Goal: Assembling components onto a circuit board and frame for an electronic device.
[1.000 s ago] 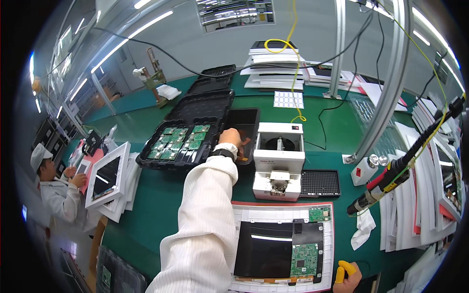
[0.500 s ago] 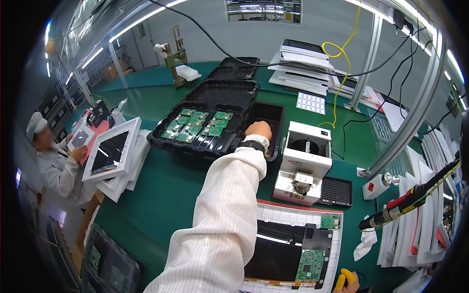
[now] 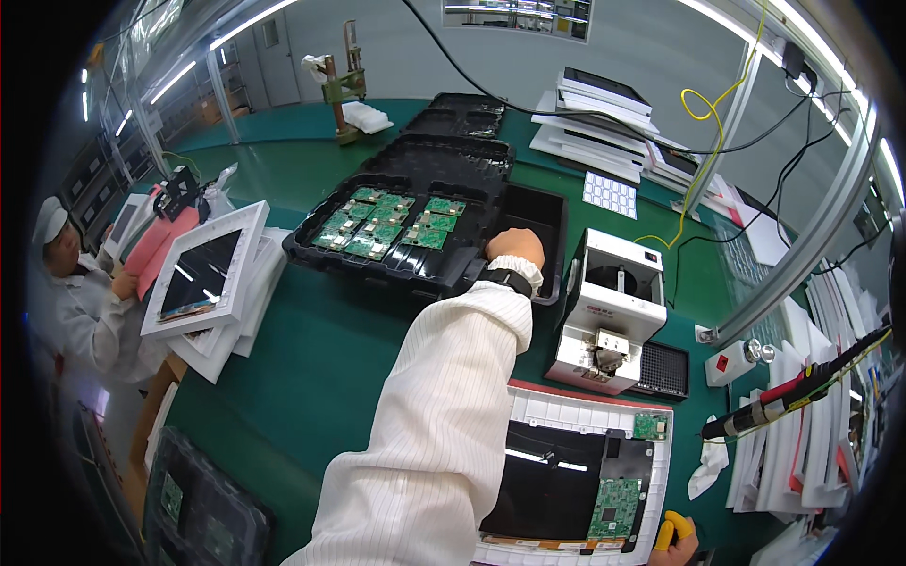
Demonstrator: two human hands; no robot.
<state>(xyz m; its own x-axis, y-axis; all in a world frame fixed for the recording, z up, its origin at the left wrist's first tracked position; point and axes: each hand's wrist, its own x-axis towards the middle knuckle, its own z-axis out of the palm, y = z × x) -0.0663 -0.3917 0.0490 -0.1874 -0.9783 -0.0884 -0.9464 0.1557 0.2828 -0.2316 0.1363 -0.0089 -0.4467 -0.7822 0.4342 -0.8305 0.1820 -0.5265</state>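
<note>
My left hand (image 3: 516,247) reaches down into a deep black bin (image 3: 531,209), its fingers hidden below the knuckles and wrist. Left of the bin, an open black case (image 3: 321,253) holds several small green circuit boards (image 3: 380,224). In front of me lies a display panel (image 3: 543,481) in a white frame (image 3: 665,472). A larger green circuit board (image 3: 616,507) sits at the panel's lower right, and a small one (image 3: 650,426) at the frame's upper right corner. Beside the frame's lower right corner is my right hand (image 3: 676,545), yellow covers on two curled fingers; anything between them cannot be made out.
A white machine (image 3: 604,311) stands right of the bin, by a black grid tray (image 3: 661,370). A black-and-red cylindrical tool (image 3: 764,406) hangs at right before stacked white panels (image 3: 816,424). At left, a co-worker (image 3: 85,302) sits beyond stacked framed screens (image 3: 209,274).
The view has shifted slightly, so most things on the table appear farther right. My left hand stays in the black bin. The co-worker's hands and the piece they handled have moved.
</note>
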